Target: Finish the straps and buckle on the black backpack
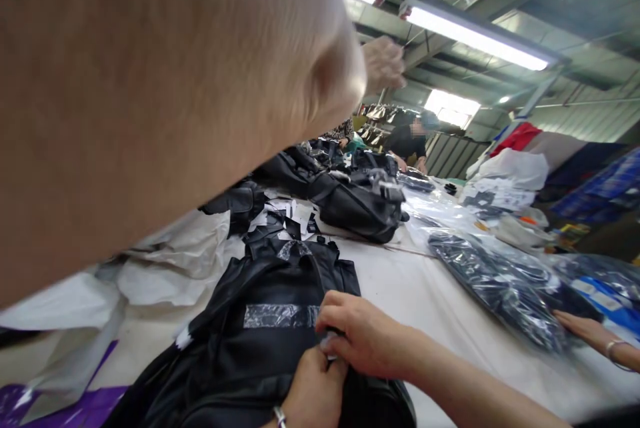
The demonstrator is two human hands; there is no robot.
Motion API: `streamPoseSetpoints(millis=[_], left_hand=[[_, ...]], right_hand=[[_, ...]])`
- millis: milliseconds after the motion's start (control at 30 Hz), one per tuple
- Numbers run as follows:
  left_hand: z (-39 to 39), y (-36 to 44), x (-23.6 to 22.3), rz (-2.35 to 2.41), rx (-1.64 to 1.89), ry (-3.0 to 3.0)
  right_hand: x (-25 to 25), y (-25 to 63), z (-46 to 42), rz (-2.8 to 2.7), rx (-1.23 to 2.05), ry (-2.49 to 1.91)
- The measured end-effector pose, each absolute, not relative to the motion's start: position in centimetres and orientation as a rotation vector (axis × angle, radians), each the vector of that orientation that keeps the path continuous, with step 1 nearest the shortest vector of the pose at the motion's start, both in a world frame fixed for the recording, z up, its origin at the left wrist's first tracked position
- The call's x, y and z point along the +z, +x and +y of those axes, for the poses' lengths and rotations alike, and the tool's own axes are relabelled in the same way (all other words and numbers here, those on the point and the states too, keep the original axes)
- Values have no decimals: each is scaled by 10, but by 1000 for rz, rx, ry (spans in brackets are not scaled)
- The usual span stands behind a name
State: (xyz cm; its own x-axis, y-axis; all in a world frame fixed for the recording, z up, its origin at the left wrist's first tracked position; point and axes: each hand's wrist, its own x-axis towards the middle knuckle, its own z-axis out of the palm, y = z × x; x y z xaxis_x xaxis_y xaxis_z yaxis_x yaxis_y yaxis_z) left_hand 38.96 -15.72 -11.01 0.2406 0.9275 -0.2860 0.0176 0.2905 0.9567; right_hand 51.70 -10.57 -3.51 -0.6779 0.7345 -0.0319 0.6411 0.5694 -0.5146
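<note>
A black backpack point(280, 361) lies in front of me, with a strip of clear plastic point(280, 316) across it. My left hand point(317, 385) is closed near the bag's right side, a silver band at its wrist. My right hand point(363, 335) comes in from the right, its fingers pinched together right against the left hand. Between the fingertips shows a small whitish piece point(328, 344), too small to name and mostly hidden by the fingers. Both hands rest at the backpack's surface.
Another person's arm point(200, 81), blurred, seems to cross close to the camera. Black bags point(360, 205) and white papers lie beyond on the table point(395, 281). White wrapping point(175, 261) is at left. At right, another person's hand point(585, 328) touches a plastic-wrapped dark item point(500, 288).
</note>
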Motion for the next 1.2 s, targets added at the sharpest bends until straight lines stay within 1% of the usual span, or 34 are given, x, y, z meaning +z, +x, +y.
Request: streamPoseSetpoints(millis=[100, 233, 400, 600, 667, 767, 833, 933, 1033, 1200], left_hand=[[-156, 391, -110, 1150, 806, 1130], [-152, 392, -112, 1181, 827, 1164], [-152, 394, -118, 1150, 809, 1085], [-152, 396, -113, 1100, 850, 1057], [-152, 393, -111, 1092, 815, 1022], [-151, 386, -112, 1074, 796, 938], [-150, 383, -115, 1041, 820, 891], [-149, 383, -121, 1002, 849, 893], [-152, 387, -122, 1006, 828, 898], [-159, 385, -103, 996, 718, 885]], right_hand=[[-36, 510, -105, -2693, 681, -1004], [-45, 502, -101, -2632, 596, -867], [-54, 506, -100, -2394, 831, -807], [-62, 507, -104, -2178, 901, -927], [-63, 510, -106, -2041, 849, -999], [-65, 524, -111, -1845, 696, -1278], [-68, 538, -116, -1788, 688, -1484], [-74, 555, -125, -1891, 860, -1687], [-81, 557, -131, -1971, 1005, -1800], [-86, 551, -133, -1658, 1244, -1778]])
